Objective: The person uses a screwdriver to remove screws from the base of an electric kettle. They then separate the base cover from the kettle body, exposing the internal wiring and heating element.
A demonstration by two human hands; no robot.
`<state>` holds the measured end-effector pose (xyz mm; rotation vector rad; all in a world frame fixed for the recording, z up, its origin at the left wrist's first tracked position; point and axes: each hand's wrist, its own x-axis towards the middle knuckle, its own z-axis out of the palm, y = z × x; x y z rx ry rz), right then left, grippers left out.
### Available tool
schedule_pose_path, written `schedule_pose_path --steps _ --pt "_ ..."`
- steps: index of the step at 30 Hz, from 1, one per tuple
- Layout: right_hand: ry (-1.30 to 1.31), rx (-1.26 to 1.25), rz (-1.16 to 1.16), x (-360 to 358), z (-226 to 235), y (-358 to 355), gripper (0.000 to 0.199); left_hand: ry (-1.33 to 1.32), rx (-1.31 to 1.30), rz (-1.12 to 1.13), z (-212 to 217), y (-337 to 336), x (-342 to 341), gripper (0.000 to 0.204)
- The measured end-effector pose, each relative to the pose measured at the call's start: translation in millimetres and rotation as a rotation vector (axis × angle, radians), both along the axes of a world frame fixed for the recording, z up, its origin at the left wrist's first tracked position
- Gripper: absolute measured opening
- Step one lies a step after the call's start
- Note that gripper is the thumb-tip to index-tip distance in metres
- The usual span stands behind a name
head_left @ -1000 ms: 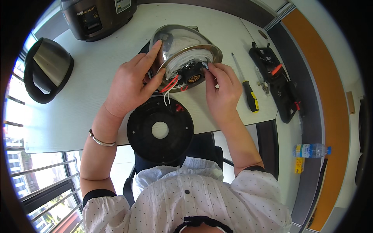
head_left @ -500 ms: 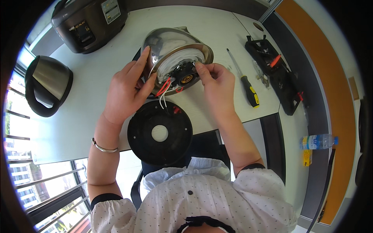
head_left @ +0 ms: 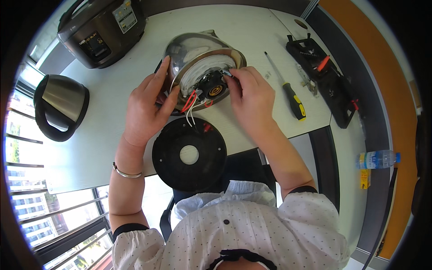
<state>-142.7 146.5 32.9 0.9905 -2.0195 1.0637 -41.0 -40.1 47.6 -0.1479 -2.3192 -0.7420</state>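
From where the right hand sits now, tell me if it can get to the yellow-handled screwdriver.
Probably yes. The right hand is on the overturned kettle's underside, and the screwdriver lies just to its right on bare table, with nothing between them.

Both forearms come up from the lower edge, bare below short dark-cuffed sleeves. Left hand lies palm down, fingers spread and stretched forward, index fingertip highest, thumb angled out to the right. Thin silver bracelet sits on the left wrist. Right hand is curled, back of hand facing up, fingers bent and pinched together toward the left at the fingertips. Right wrist is straight, forearm running down and to the right. Hands are near each other, not touching.
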Motion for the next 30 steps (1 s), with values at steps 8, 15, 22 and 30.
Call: schedule_pose_path --steps 8,15,22,30 --pt "-0.558 -0.198 0.2 -3 -12 9 0.016 -0.002 0.01 0.007 1 0 2 0.051" --pt "-1.019 -0.424 0.376 0 0 21 0.015 -0.006 0.025 0.011 -2 1 -1 0.051" --pt "-0.752 -0.146 0.167 -20 19 57 0.014 -0.006 0.03 -0.006 -2 3 -3 0.05" --pt "-0.36 0.337 -0.619 -151 50 152 0.018 -0.004 0.01 -0.014 -1 3 -1 0.051"
